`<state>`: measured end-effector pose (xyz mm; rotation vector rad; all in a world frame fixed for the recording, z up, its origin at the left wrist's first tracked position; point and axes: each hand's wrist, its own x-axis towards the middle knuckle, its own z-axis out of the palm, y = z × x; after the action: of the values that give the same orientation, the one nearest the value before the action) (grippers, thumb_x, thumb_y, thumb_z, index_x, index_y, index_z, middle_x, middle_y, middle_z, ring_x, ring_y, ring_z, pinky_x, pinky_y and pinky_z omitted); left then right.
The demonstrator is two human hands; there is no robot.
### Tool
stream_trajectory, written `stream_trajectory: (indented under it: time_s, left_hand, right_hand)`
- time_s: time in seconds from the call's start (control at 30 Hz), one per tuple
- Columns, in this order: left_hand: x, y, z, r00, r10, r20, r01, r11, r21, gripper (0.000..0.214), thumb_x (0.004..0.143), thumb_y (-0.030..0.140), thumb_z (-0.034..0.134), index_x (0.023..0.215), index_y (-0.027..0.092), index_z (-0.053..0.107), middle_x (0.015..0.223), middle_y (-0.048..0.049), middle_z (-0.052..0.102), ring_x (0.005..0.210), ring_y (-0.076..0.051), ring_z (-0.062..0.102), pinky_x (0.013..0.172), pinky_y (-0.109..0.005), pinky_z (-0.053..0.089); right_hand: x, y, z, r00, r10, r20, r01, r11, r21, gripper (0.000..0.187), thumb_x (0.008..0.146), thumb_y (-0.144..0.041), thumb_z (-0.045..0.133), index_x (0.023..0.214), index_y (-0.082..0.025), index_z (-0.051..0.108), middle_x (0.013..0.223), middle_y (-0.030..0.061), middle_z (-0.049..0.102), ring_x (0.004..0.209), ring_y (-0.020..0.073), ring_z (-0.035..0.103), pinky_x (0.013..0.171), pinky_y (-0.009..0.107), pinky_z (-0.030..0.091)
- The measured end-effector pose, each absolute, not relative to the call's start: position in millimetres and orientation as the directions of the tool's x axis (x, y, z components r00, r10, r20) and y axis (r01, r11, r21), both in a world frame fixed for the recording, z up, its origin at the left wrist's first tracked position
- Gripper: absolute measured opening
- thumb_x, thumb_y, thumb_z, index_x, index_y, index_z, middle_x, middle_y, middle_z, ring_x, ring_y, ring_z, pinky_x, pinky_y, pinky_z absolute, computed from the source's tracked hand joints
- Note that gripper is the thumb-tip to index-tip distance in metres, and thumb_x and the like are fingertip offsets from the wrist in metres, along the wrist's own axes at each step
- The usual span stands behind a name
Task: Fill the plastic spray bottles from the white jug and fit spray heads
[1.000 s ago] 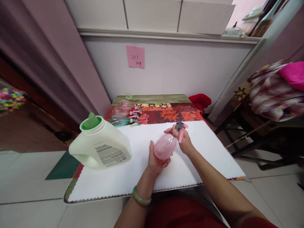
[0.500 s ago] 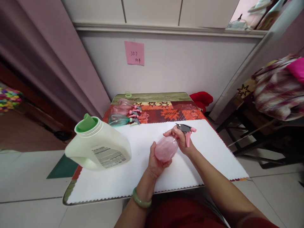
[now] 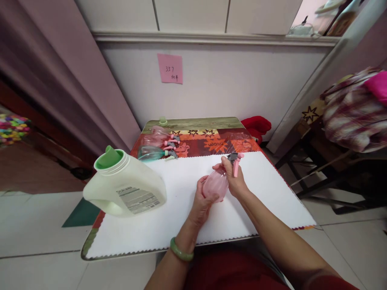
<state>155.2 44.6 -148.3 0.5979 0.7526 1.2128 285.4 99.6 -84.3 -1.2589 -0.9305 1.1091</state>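
I hold a small pink spray bottle (image 3: 215, 183) above the white cloth (image 3: 169, 209) on the table. My left hand (image 3: 201, 201) is wrapped round the bottle's round body from below. My right hand (image 3: 232, 179) grips the neck just under the grey and pink trigger head (image 3: 235, 160). The bottle leans away from me, with its head pointing toward the far right. A green bangle sits on my left wrist.
A large white detergent jug (image 3: 127, 189) with an open green spout stands at the table's left edge. Three more spray bottles (image 3: 159, 147) lie on the patterned cloth at the back left, and a green cap (image 3: 163, 120) rests near the wall. A chair with clothes (image 3: 353, 117) stands to the right.
The trigger head has turned in my right hand, from sideways to pointing up and away. My left hand has slid higher up the bottle's body. The jug has not moved.
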Motion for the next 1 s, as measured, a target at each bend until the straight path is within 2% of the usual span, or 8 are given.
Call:
stream_trajectory:
  time_s: [0.17,0.3,0.4,0.5,0.57,0.67,0.83,1.0]
  left_hand:
    - [157.7,45.6,-156.4,0.141,0.969,-0.202,-0.648,0.244,0.721,0.098,0.053,0.023,0.099,0.139,0.030,0.053,0.138,-0.0114,0.061,0.122,-0.033,0.062,0.098,-0.047,0.055]
    - [155.2,51.2,-153.0,0.238,0.965,-0.113,-0.714,0.253,0.652,0.081,0.069,0.057,0.090,0.135,0.018,0.063,0.144,-0.0177,0.062,0.137,-0.037,0.055,0.115,-0.048,0.044]
    - [148.6,56.2,-152.0,0.432,0.891,-0.140,-0.722,0.435,0.539,0.086,0.087,0.079,0.057,0.147,0.018,0.055,0.143,-0.0191,0.064,0.128,-0.037,0.064,0.099,-0.048,0.055]
    - [142.8,59.4,-157.1,0.603,0.773,-0.198,-0.605,0.605,0.518,0.089,0.091,0.082,0.044,0.148,0.014,0.053,0.117,-0.0210,0.075,0.089,-0.033,0.077,0.056,-0.034,0.058]
    - [141.6,60.4,-160.4,0.610,0.758,-0.233,-0.584,0.628,0.515,0.085,0.092,0.079,0.046,0.141,0.011,0.058,0.098,-0.0180,0.077,0.066,-0.026,0.074,0.041,-0.025,0.045]
    - [142.2,60.5,-160.3,0.529,0.807,-0.262,-0.661,0.585,0.470,0.071,0.093,0.070,0.057,0.135,0.013,0.061,0.094,-0.0142,0.076,0.060,-0.019,0.069,0.042,-0.023,0.043]
    - [140.1,57.2,-151.0,0.399,0.885,-0.240,-0.743,0.466,0.480,0.066,0.084,0.055,0.080,0.133,0.016,0.062,0.123,-0.0163,0.072,0.089,-0.024,0.073,0.063,-0.029,0.060]
    - [140.2,50.6,-146.7,0.315,0.925,-0.211,-0.691,0.376,0.618,0.065,0.069,0.026,0.094,0.125,0.024,0.061,0.148,-0.0120,0.055,0.126,-0.035,0.061,0.086,-0.051,0.065]
  right_hand:
    - [284.6,97.0,-84.1,0.149,0.984,0.096,-0.119,0.114,-0.986,0.045,0.090,-0.064,0.066,0.077,-0.021,0.070,0.083,0.0072,0.076,0.082,0.0241,0.070,0.084,0.039,0.055]
    - [280.5,93.5,-84.8,0.047,0.971,0.236,-0.111,0.240,-0.964,0.043,0.090,-0.062,0.067,0.071,-0.023,0.065,0.077,0.0054,0.074,0.082,0.0255,0.071,0.089,0.042,0.055]
    - [279.6,89.5,-83.9,-0.028,0.964,0.266,-0.108,0.262,-0.959,0.042,0.089,-0.061,0.068,0.070,-0.025,0.063,0.074,0.0043,0.072,0.086,0.0265,0.072,0.091,0.043,0.055]
    - [280.7,87.0,-82.5,-0.061,0.963,0.263,-0.108,0.256,-0.961,0.042,0.089,-0.062,0.069,0.070,-0.025,0.062,0.074,0.0040,0.072,0.087,0.0264,0.073,0.092,0.043,0.055]
    - [280.3,86.5,-80.7,-0.071,0.964,0.257,-0.106,0.249,-0.963,0.041,0.090,-0.061,0.069,0.071,-0.025,0.063,0.076,0.0042,0.072,0.089,0.0268,0.073,0.093,0.043,0.054]
    - [276.4,86.6,-76.9,-0.059,0.971,0.232,-0.073,0.228,-0.971,0.038,0.091,-0.059,0.067,0.074,-0.025,0.066,0.082,0.0057,0.075,0.098,0.0289,0.073,0.093,0.043,0.054]
    - [273.8,91.2,-75.5,0.127,0.975,0.184,-0.007,0.187,-0.982,0.041,0.089,-0.062,0.066,0.078,-0.023,0.069,0.090,0.0078,0.078,0.094,0.0280,0.072,0.090,0.042,0.054]
    - [281.2,94.8,-80.0,0.241,0.962,0.125,-0.125,0.159,-0.979,0.044,0.088,-0.066,0.066,0.082,-0.022,0.067,0.087,0.0075,0.077,0.090,0.0266,0.072,0.088,0.040,0.055]
